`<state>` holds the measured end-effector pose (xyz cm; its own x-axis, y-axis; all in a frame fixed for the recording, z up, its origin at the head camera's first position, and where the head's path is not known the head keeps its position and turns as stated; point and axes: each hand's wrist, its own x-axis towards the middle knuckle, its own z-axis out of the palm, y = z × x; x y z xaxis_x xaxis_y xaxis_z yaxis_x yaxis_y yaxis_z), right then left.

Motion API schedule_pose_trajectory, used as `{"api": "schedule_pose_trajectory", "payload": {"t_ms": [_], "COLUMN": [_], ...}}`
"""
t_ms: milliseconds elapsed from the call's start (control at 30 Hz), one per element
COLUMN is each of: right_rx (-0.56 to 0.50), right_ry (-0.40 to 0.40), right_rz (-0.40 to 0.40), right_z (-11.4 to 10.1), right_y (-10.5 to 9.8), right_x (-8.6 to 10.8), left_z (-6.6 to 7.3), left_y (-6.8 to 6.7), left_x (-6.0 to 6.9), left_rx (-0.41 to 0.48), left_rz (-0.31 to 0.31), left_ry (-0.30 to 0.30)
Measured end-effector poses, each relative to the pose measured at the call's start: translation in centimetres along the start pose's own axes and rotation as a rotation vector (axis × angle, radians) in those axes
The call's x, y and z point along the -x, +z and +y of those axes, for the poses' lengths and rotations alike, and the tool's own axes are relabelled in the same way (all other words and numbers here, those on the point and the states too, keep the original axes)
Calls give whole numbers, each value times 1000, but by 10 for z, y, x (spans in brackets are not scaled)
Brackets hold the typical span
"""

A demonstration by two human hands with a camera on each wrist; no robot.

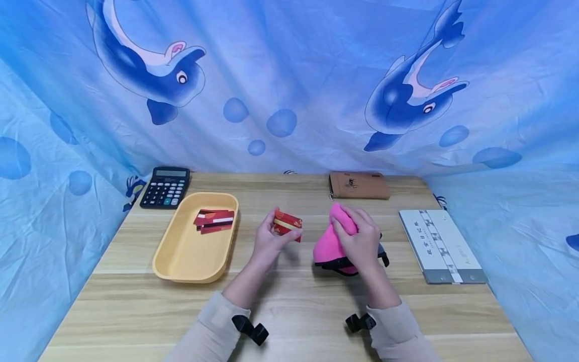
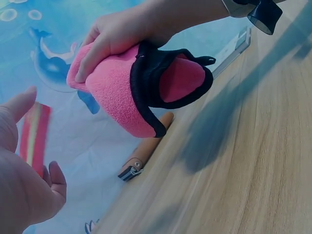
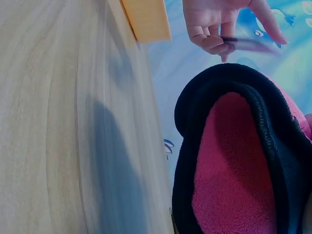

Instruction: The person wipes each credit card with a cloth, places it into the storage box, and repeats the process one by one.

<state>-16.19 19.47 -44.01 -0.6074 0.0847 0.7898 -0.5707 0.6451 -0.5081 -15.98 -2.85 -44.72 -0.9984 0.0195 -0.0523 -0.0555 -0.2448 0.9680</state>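
Note:
My left hand (image 1: 267, 241) holds a red card (image 1: 287, 221) with a gold band, over the middle of the table. To its right, my right hand (image 1: 362, 236) grips a pink fleece pouch-like piece (image 1: 329, 245) with black trim. The left wrist view shows the fingers pressed into the pink fleece (image 2: 114, 92), with its black-edged opening facing the table. Pink lining shows inside that opening in the right wrist view, where the card in my left hand (image 3: 217, 24) looks thin and blurred. Both things are held above the tabletop, apart from each other.
Several red cards (image 1: 214, 221) lie in a yellow tray (image 1: 162, 251) on the left. Behind it sits a black calculator (image 1: 165, 188). A brown zip wallet (image 1: 368, 186) lies at the back, and a white-and-grey notebook (image 1: 441, 246) at the right. A blue curtain (image 1: 280, 65) hangs behind.

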Motion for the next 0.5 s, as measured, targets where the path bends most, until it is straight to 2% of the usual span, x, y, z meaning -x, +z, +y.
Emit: {"api": "schedule_pose_trajectory", "payload": {"t_ms": [167, 333, 500], "right_rx": [-10, -19, -16], "right_ry": [26, 50, 104], "right_rz": [-12, 8, 31], "right_z": [-1, 0, 0], "right_y": [-1, -2, -4], "right_x": [0, 1, 0], "left_z": [-2, -3, -3], "left_y": [-1, -2, -5], "left_x": [1, 1, -1], "left_rx": [-29, 37, 85], "left_rz": [-24, -27, -75], "left_ry": [-2, 15, 56]}}
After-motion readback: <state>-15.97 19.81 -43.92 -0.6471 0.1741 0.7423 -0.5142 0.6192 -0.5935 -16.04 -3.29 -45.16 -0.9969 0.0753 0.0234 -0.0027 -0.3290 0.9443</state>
